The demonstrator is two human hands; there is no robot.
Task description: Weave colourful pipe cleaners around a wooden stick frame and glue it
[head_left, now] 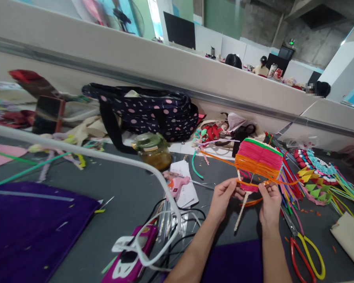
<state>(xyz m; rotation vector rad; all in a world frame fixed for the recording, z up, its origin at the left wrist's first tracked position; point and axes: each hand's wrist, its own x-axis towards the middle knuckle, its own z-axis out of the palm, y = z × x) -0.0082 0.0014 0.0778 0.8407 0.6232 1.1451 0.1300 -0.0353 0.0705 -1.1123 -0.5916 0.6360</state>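
Both my hands pinch an orange pipe cleaner [249, 183] that runs across a wound craft piece. Its panel [258, 158] has rows of pink and orange with a green line near the top. Below the panel, a short pink band [249, 188] sits at the top of a cream-wrapped stick [242, 212], which slants down to a dark tip. My left hand [226, 194] is closed at the left side of this band, fingertips on the orange strand. Closed at the right side is my right hand [269, 198], thumb and fingers on the strand, whose loose end sticks out rightward.
Red-and-yellow-handled scissors [305, 251] lie right of my right forearm. Bundled coloured pipe cleaners [293, 184] and a beaded piece [315, 165] are beyond. Leftward are a pink glue gun [178, 186], a lidded jar [153, 153], a white curved tube [106, 153] and a patterned bag [153, 114].
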